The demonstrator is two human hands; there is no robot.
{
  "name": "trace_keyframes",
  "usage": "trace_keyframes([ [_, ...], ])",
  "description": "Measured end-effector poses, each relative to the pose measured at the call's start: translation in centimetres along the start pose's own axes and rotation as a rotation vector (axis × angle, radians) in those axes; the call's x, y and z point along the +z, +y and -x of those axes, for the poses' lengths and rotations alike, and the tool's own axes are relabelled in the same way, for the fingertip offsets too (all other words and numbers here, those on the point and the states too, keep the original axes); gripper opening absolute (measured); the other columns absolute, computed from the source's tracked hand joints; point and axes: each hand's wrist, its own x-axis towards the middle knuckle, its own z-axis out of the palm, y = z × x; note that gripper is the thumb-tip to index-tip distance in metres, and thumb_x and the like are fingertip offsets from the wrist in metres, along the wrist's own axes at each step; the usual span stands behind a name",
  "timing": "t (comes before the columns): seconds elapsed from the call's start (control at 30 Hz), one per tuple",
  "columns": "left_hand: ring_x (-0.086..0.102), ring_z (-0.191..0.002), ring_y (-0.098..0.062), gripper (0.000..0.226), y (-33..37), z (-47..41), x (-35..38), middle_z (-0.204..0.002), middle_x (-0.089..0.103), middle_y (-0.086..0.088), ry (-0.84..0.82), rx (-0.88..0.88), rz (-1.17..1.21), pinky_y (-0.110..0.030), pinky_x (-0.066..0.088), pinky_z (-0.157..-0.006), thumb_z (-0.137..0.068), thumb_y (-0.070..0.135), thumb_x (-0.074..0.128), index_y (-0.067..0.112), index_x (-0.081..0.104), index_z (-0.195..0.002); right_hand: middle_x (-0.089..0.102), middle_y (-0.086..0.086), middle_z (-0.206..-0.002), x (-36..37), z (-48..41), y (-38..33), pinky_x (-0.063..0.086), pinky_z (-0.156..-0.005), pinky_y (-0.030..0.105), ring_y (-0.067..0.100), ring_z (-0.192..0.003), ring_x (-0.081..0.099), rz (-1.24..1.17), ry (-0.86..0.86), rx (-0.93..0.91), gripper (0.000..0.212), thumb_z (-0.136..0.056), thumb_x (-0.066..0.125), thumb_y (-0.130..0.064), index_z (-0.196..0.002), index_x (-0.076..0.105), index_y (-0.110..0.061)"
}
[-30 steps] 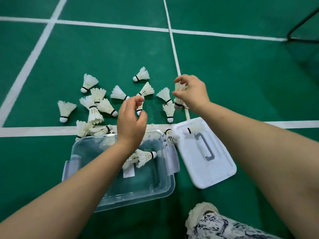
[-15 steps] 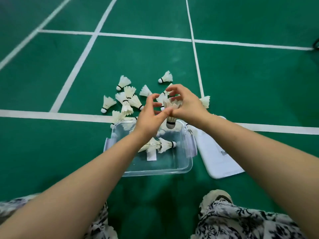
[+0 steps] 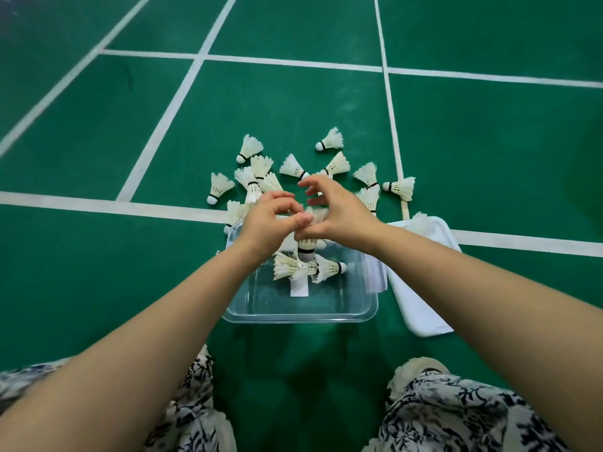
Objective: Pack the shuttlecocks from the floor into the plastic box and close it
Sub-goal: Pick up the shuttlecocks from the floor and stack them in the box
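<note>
Packing step under way: left hand (image 3: pixel 270 220) and right hand (image 3: pixel 339 216) both pinching held shuttlecock (image 3: pixel 307 245), cork down, hanging over far end of plastic box (image 3: pixel 326 316). Two packed shuttlecocks (image 3: pixel 326 267) lying inside. Next, likely: letting go, then reaching past box's far edge for loose shuttlecocks (image 3: pixel 293 166). White lid (image 3: pixel 421 308) lying off, at box's right. Green court floor (image 3: pixel 489 141), white lines (image 3: pixel 293 62) crossing.

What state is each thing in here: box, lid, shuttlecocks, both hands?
plastic box: open.
packed shuttlecocks: lying in box.
lid: off, flat on floor beside box.
held shuttlecock: cork down, above box.
loose shuttlecocks: scattered, unpacked.
left hand: pinches held shuttlecock.
right hand: pinches it too.
</note>
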Motion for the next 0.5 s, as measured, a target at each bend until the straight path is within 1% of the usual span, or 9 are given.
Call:
trace_keyframes([
  [0.1,0.047,-0.079,-0.013,0.012,-1.9,-0.2,-1.0,-0.077,0.048,0.009,0.203,-0.038,-0.152,-0.024,0.036,-0.073,-0.079,0.024,0.07,0.019,0.063,-0.071,0.048,-0.007,-0.115,0.1,-0.5,0.8,0.044,-0.088,0.025,0.01,-0.102,0.056,0.047,0.08,0.029,0.076,-0.064,0.084,-0.035,-0.129,0.045,-0.025],
  [0.2,0.048,-0.071,-0.017,0.016,-4.3,-0.1,-2.3,-0.068,0.053,0.005,0.298,-0.091,-0.194,-0.028,0.037,-0.065,-0.081,0.026,0.068,0.015,0.063,-0.071,0.052,-0.006,-0.112,-0.4,-1.0,2.1,0.046,-0.085,0.029,0.014,-0.092,0.057,-0.014,0.161,0.114,0.06,-0.072,0.078,-0.037,-0.123,0.048,-0.027],
  [0.27,0.05,-0.069,-0.02,0.019,-5.7,0.1,-2.7,-0.066,0.056,0.002,0.305,-0.112,-0.302,-0.03,0.038,-0.062,-0.083,0.029,0.066,0.013,0.063,-0.073,0.055,-0.005,-0.105,-0.8,-1.4,3.2,0.049,-0.083,0.033,0.015,-0.085,0.055,-0.071,0.216,0.179,0.048,-0.076,0.074,-0.038,-0.117,0.051,-0.029],
  [0.37,0.052,-0.071,-0.023,0.02,-7.0,0.5,-2.3,-0.072,0.059,-0.001,0.262,-0.146,-0.498,-0.032,0.039,-0.061,-0.085,0.033,0.062,0.013,0.062,-0.08,0.056,-0.011,-0.091,-1.5,-1.5,4.9,0.053,-0.084,0.042,0.015,-0.081,0.055,-0.115,0.283,0.249,0.034,-0.078,0.072,-0.04,-0.106,0.053,-0.032],
  [0.43,0.053,-0.075,-0.025,0.018,-8.0,0.6,-1.7,-0.076,0.061,-0.005,0.201,-0.166,-0.562,-0.032,0.039,-0.063,-0.086,0.029,0.061,0.012,0.061,-0.083,0.054,-0.013,-0.085,-1.9,-1.4,5.7,0.053,-0.086,0.044,0.016,-0.081,0.055,-0.142,0.315,0.274,0.028,-0.08,0.07,-0.038,-0.102,0.054,-0.031],
  [0.5,0.055,-0.077,-0.028,0.014,-8.9,0.5,-0.8,-0.082,0.066,-0.01,0.128,-0.18,-0.625,-0.03,0.038,-0.062,-0.086,0.025,0.06,0.011,0.059,-0.084,0.054,-0.012,-0.083,-1.9,-1.1,6.3,0.052,-0.085,0.043,0.017,-0.082,0.055,-0.169,0.331,0.287,0.023,-0.082,0.068,-0.037,-0.1,0.054,-0.029],
])
